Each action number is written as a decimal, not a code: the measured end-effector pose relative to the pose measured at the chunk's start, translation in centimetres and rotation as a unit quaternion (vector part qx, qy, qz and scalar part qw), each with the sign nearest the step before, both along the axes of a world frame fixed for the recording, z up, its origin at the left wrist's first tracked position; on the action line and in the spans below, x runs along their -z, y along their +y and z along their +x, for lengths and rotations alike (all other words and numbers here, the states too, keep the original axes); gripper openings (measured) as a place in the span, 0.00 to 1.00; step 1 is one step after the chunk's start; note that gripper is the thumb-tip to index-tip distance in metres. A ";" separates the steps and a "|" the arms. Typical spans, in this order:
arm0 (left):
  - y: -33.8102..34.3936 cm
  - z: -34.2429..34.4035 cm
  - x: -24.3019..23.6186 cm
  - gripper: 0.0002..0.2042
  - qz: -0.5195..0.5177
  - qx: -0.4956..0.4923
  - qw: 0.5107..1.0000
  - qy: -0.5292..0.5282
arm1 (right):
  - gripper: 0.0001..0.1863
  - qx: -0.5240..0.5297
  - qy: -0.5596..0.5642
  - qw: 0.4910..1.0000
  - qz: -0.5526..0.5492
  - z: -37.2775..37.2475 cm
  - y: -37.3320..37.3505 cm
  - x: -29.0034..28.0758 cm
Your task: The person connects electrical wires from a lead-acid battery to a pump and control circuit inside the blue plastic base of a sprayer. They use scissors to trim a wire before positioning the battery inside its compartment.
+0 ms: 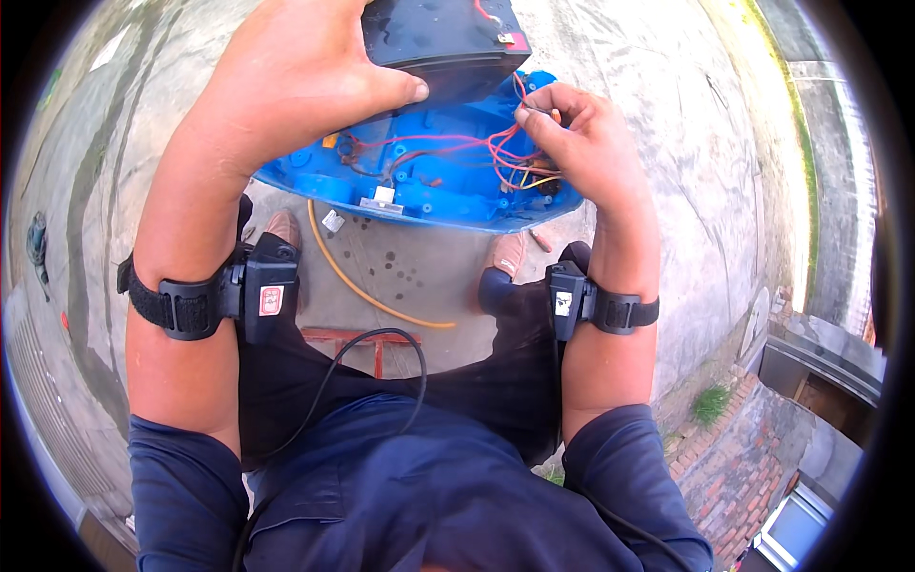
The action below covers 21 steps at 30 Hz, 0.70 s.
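A black box-shaped battery (443,52) with a red terminal tab is tilted at the top of the view. My left hand (300,76) grips it from the left, the thumb along its lower edge and the other fingers hidden. Below lies an open blue plastic housing (448,212), its inside facing up. Thin red, pink, brown and yellow wires (500,143) run across the housing. At its right end, my right hand (586,138) is closed, thumb and index finger pinching one or more of the wires near the battery's corner. What the other fingers hold is unclear.
An orange hose (357,291) curves over the concrete ground between my shoes (505,255). Under me is a red metal frame (376,345). A black cable (419,357) loops over my lap. Brick paving (720,491) lies at the lower right.
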<state>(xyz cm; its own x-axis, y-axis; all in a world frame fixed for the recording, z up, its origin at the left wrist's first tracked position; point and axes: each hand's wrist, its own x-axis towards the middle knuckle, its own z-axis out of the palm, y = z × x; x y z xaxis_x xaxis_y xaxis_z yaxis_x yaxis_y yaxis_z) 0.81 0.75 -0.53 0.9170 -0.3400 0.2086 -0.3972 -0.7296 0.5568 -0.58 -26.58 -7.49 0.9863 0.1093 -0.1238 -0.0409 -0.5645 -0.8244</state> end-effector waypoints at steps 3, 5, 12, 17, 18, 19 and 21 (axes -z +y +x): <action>0.0 0.4 0.3 0.32 -0.010 -0.003 1.000 0.028 | 0.08 -0.007 0.011 1.000 0.002 -0.1 0.0 -0.3; 0.0 0.4 0.3 0.32 -0.014 0.000 1.000 0.028 | 0.08 -0.013 0.021 1.000 0.010 -0.1 0.0 -0.5; 0.0 0.3 -0.1 0.32 -0.028 -0.004 0.998 0.049 | 0.08 -0.046 0.027 0.998 -0.033 0.0 -0.1 -0.6; -1.0 -1.1 -0.9 0.32 0.001 -0.011 1.000 0.008 | 0.08 -0.042 0.031 0.998 -0.023 0.1 -0.4 -0.4; -1.2 -1.4 -1.0 0.32 0.008 -0.012 1.000 -0.006 | 0.08 -0.038 0.041 0.998 -0.024 0.1 -0.4 -0.5; -1.3 -1.7 -1.2 0.32 0.015 -0.014 1.000 -0.021 | 0.08 -0.038 0.041 0.998 -0.024 0.1 -0.4 -0.5; -1.2 -1.4 -1.1 0.31 0.012 -0.013 1.000 -0.016 | 0.08 -0.036 0.041 0.998 -0.013 0.0 -0.4 -0.5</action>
<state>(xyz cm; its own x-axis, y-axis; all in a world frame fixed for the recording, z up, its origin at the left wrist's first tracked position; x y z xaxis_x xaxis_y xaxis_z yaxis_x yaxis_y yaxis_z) -0.54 -0.41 0.54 0.9183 -0.3220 0.2303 -0.3958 -0.7528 0.5260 -0.56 -26.99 -6.98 0.9626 0.1751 -0.2068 -0.0655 -0.5903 -0.8045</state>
